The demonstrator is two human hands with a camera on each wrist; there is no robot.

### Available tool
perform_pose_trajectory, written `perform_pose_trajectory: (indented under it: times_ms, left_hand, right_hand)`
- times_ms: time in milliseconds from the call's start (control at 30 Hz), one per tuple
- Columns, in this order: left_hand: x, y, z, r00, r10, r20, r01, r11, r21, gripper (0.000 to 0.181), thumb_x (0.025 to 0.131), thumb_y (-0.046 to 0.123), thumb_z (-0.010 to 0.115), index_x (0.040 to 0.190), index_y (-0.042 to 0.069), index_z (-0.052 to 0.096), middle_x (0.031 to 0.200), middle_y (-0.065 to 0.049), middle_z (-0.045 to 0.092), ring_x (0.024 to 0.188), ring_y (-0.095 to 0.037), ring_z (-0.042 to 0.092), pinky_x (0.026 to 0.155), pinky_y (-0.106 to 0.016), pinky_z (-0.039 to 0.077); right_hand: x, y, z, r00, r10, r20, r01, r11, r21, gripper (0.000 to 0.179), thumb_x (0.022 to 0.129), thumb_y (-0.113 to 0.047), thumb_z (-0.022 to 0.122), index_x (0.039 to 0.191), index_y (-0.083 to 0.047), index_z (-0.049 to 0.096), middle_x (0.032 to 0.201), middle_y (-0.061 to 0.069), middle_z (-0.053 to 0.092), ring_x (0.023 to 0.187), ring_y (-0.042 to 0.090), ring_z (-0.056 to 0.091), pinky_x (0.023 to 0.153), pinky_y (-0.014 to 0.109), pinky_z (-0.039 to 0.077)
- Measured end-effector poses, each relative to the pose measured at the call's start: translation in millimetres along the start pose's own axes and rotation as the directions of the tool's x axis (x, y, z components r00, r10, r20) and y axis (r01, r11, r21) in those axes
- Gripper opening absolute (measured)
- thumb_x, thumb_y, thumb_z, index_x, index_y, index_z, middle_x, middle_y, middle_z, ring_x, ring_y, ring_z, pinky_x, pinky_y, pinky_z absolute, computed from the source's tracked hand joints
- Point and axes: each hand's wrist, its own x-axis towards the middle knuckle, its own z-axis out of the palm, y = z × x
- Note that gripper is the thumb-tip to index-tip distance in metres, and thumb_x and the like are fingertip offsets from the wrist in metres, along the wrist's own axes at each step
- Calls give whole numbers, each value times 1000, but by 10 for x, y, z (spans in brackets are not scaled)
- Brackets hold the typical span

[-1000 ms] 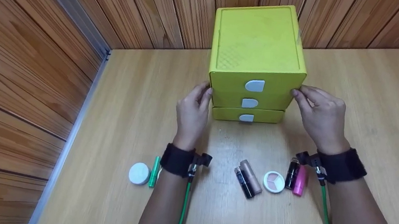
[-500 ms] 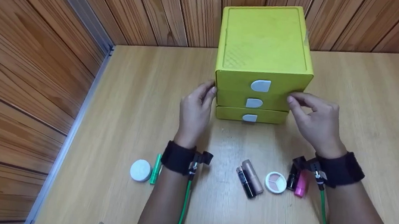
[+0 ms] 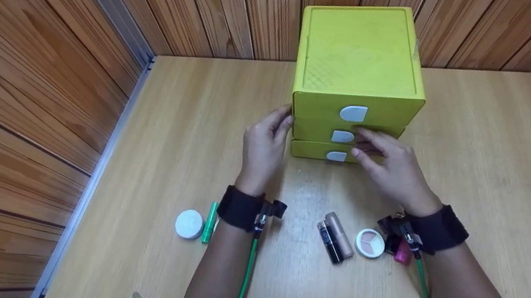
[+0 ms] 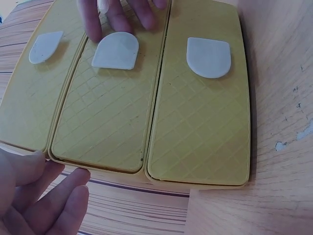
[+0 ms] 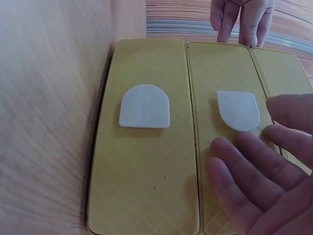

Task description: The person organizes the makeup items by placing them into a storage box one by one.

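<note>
A yellow-green plastic drawer unit (image 3: 363, 55) with three stacked drawers and pale handles stands at the back of the table. My left hand (image 3: 265, 144) holds its left front edge. In the left wrist view, the thumb lies at the front edge and the other fingers along the side. My right hand (image 3: 388, 168) hovers before the drawer fronts, thumb and fingers apart, with nothing between them. Its fingertips are right beside the middle handle (image 5: 238, 110). The top handle (image 3: 353, 113) and the bottom handle (image 5: 145, 106) also show. All the drawers sit closed.
On the table (image 3: 154, 156) lie a white round jar (image 3: 189, 224), a green tube (image 3: 209, 223), black (image 3: 330, 242) and taupe (image 3: 339, 235) tubes, and a three-part palette (image 3: 370, 243). A pink tube (image 3: 402, 252) is partly under my right wrist. Wooden panels (image 3: 201, 7) rise behind.
My right hand has let go of the unit's right edge and moved left and down to the middle handle. The left hand stays at the left edge. The head view has shifted slightly.
</note>
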Motion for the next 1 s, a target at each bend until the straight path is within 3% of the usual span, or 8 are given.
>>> perform_pose_trajectory:
  times_ms: [233,433,700,1000]
  left_hand:
    - [10,25,26,1000,11,0,-11,1000,16,27,96,12,62,120,1,66,118,-13,66,107,-16,64,89,-16,48]
    - [9,8,45,999,32,5,-32,999,22,26,97,11,61,119,0,67,116,-12,68,107,-14,64,89,-17,48]
    - [7,0,49,1000,11,20,-11,1000,-6,26,98,12,60,120,1,67,117,-11,68,109,-11,62,90,-18,48]
    - [12,-33,54,1000,-14,20,14,1000,-23,26,97,10,60,120,-2,66,116,-14,67,105,-14,65,88,-16,48]
  right_hand:
    - [-16,-82,-20,998,63,2,-63,994,-84,39,92,-17,70,128,-7,64,119,8,66,103,22,62,86,35,52]
    - [-40,-138,-4,995,104,-7,-104,991,-85,35,92,-16,69,126,-6,65,119,11,65,98,26,63,82,41,51]
    - [-68,-140,8,998,49,-36,-53,992,-112,30,91,-12,69,121,-8,69,108,4,68,86,17,65,73,30,51]
    - [-124,-161,-9,999,40,0,-40,991,-127,26,93,-17,67,118,-9,71,109,2,69,90,16,65,75,33,53]
